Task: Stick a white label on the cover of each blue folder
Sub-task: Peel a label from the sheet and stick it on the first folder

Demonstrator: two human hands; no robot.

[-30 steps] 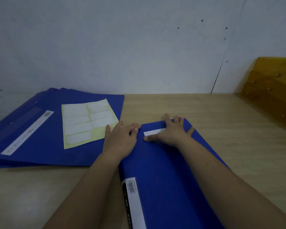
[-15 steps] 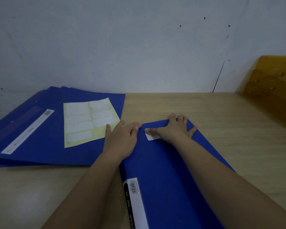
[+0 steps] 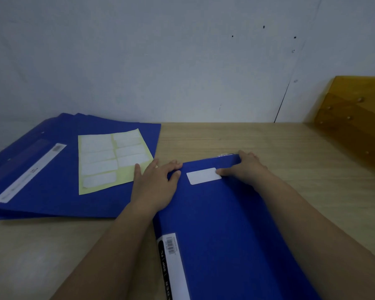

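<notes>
A blue folder (image 3: pixel 221 224) lies in front of me on the wooden table, running away from me. A white label (image 3: pixel 203 176) sits flat on its cover near the far end. My right hand (image 3: pixel 246 167) rests at the folder's far right corner, with the thumb tip touching the label's right end. My left hand (image 3: pixel 155 184) lies flat with spread fingers on the folder's far left edge. To the left is a stack of blue folders (image 3: pixel 41 169), with a yellow label sheet (image 3: pixel 113 159) holding several white labels on top of it.
A wooden table (image 3: pixel 279 152) carries everything. A white wall rises close behind it. An orange-brown wooden rack (image 3: pixel 353 120) stands at the far right. The near folder has a white strip with a barcode (image 3: pixel 172 256) along its spine.
My right hand has slid right along the label, from covering most of it to touching only its right end, so the whole label now shows. My left hand has stayed put.
</notes>
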